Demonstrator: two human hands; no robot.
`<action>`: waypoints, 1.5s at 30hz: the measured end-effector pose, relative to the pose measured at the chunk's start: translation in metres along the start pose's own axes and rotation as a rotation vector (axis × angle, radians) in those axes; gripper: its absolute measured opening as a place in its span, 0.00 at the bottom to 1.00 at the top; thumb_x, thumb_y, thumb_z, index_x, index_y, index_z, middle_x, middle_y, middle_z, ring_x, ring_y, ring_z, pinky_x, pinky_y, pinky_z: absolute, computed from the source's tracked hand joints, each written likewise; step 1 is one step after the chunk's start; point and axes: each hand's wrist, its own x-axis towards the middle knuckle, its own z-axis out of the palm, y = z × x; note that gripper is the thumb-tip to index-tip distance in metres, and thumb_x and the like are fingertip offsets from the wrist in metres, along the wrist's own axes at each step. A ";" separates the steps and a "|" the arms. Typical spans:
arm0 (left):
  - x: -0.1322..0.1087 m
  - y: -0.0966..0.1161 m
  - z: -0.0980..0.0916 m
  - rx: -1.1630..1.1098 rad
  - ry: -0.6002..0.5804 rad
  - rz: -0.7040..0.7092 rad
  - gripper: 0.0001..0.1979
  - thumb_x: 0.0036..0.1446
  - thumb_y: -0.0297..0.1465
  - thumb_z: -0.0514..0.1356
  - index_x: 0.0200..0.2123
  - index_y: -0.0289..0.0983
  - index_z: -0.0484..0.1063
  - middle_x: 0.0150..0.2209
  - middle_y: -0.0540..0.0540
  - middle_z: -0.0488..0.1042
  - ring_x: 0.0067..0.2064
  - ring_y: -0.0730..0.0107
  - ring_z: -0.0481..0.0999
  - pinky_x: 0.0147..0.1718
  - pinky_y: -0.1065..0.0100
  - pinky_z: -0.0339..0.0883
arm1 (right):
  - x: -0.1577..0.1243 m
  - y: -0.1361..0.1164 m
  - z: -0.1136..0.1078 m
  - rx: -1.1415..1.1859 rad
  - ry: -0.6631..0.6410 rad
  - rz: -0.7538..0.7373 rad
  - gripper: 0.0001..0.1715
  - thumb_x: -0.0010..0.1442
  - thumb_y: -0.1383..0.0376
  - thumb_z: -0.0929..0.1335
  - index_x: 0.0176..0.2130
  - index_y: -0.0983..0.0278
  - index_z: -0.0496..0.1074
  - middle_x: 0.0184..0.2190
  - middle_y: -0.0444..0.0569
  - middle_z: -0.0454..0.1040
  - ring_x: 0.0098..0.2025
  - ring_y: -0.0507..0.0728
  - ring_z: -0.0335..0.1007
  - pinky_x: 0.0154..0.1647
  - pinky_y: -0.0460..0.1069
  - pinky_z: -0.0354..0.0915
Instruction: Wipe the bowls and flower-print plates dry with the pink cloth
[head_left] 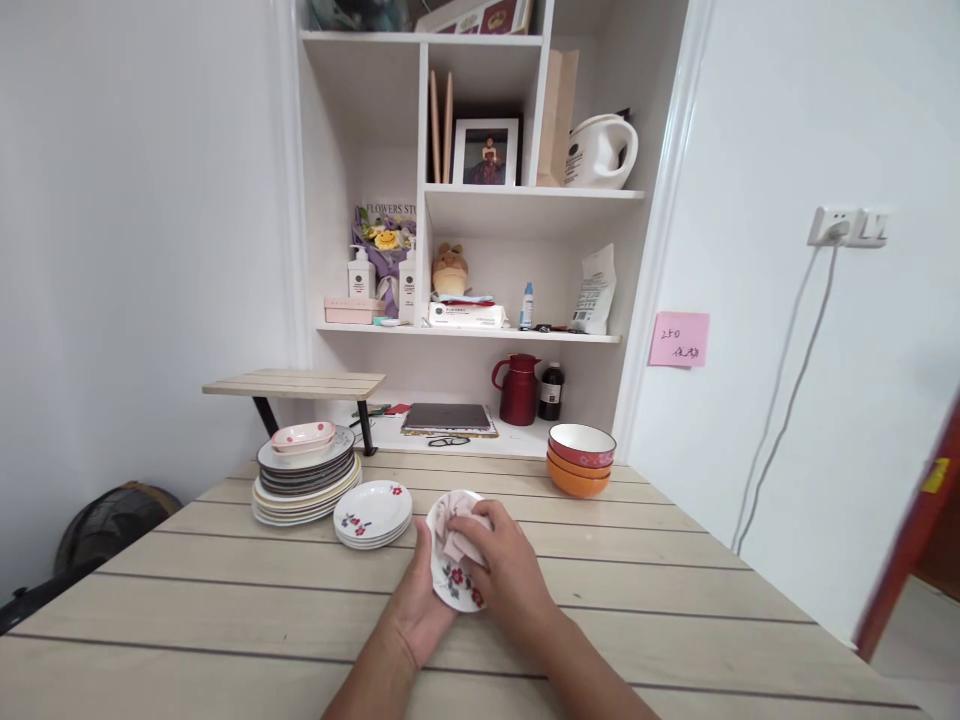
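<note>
A small white plate with red flowers (455, 588) is tilted up above the table, facing me. My left hand (421, 600) grips it from the left and below, thumb along the rim, the other fingers hidden behind it. In my right hand (510, 565) is a crumpled pale pink cloth (454, 525), pressed against the plate's upper face. Just left of my hands, a short stack of matching flowered plates (379, 505) lies on the table.
A taller stack of plates (300, 485) with a pink dotted dish (303, 436) on top stands farther left, by a small raised shelf (296, 383). Nested bowls (579, 462) sit at the back right. Behind are a closed laptop (446, 417) and a red jug (519, 390).
</note>
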 end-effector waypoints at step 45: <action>0.002 0.005 -0.015 0.040 0.005 -0.004 0.36 0.58 0.56 0.50 0.57 0.36 0.70 0.51 0.37 0.77 0.56 0.50 0.73 0.60 0.52 0.59 | -0.006 -0.015 0.005 0.055 -0.123 -0.148 0.33 0.45 0.76 0.65 0.49 0.54 0.72 0.48 0.48 0.66 0.49 0.60 0.62 0.49 0.54 0.58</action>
